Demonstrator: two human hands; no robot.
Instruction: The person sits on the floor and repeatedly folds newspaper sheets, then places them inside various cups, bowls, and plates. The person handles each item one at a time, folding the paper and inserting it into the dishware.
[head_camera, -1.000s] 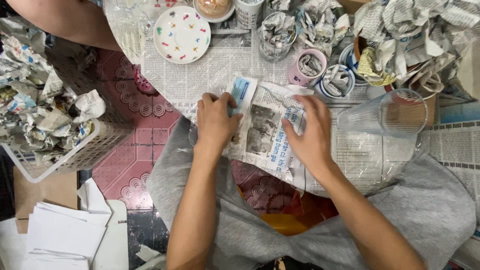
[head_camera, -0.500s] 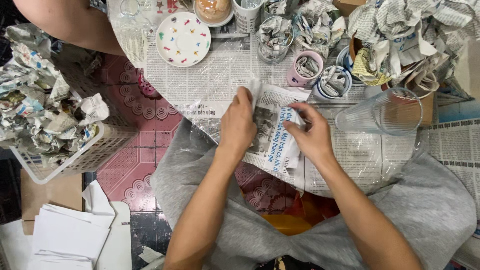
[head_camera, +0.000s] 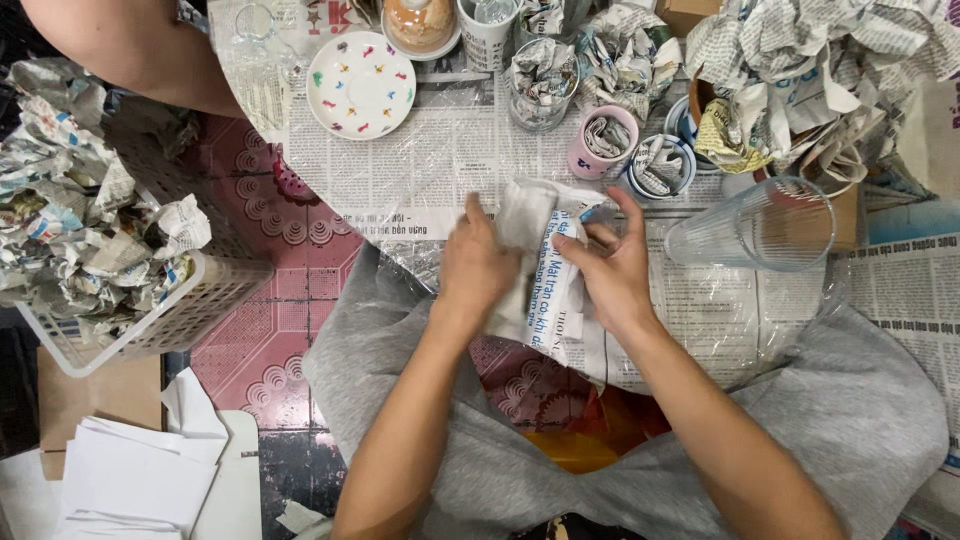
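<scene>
Both my hands are on a folded bundle of newspaper (head_camera: 543, 262) over the paper-covered floor. My left hand (head_camera: 476, 266) presses and grips its left side. My right hand (head_camera: 607, 268) holds the right side, fingers curled over the top fold. What the newspaper wraps is hidden. A clear ribbed glass (head_camera: 757, 226) lies on its side just right of my right hand. A white saucer with coloured specks (head_camera: 360, 84) sits further back on the left.
A white plastic basket (head_camera: 165, 320) full of crumpled newspaper stands at left. Cups and glasses stuffed with paper, a pink mug (head_camera: 603, 140) among them, line the back. Another person's arm (head_camera: 130, 50) crosses the top left. White sheets (head_camera: 140, 475) lie at bottom left.
The flat newspaper sheet has been folded and rolled into a narrower bundle. My hands have drawn closer together on it.
</scene>
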